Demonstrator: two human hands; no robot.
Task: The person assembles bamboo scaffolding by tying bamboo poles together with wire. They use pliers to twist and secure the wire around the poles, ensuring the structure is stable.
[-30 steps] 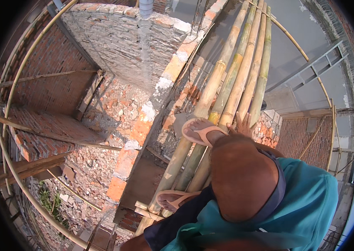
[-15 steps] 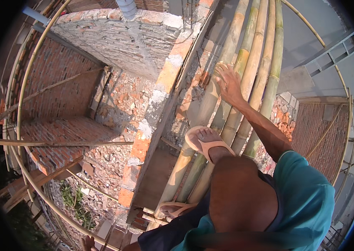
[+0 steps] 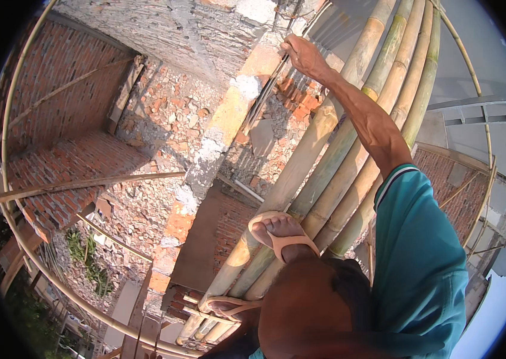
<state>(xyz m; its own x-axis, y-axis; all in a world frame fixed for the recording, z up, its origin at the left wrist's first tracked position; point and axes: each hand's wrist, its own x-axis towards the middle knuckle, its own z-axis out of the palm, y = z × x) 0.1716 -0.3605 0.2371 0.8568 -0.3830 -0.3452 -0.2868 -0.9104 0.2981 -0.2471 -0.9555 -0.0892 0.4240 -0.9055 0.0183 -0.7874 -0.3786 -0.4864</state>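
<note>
My right hand [image 3: 305, 55] is closed at the top of the brick wall [image 3: 220, 128], around thin dark rods [image 3: 268, 87] that look like steel bars. They slant down along the wall's edge. Only what seem to be fingertips of my left hand [image 3: 153, 356] show at the lower rim; whether it holds anything is hidden. Under my arm runs a walkway of several bamboo poles [image 3: 301, 173] side by side. My feet stand on it in light sandals [image 3: 283, 236], one ahead of the other, with a knee bent.
Beyond the wall, broken brick rubble [image 3: 163, 113] lies far below. A wooden beam [image 3: 79, 186] spans the left room. Bent bamboo rails [image 3: 55, 278] curve around the left. At right are a metal ladder-like frame [image 3: 486, 112] and another brick wall [image 3: 453, 179]. Gaps drop away beside the poles.
My right hand has left the bamboo pole, moved forward and left to the wall top, and closed on the rods. My left hand has slipped almost out of sight. The view has shifted.
</note>
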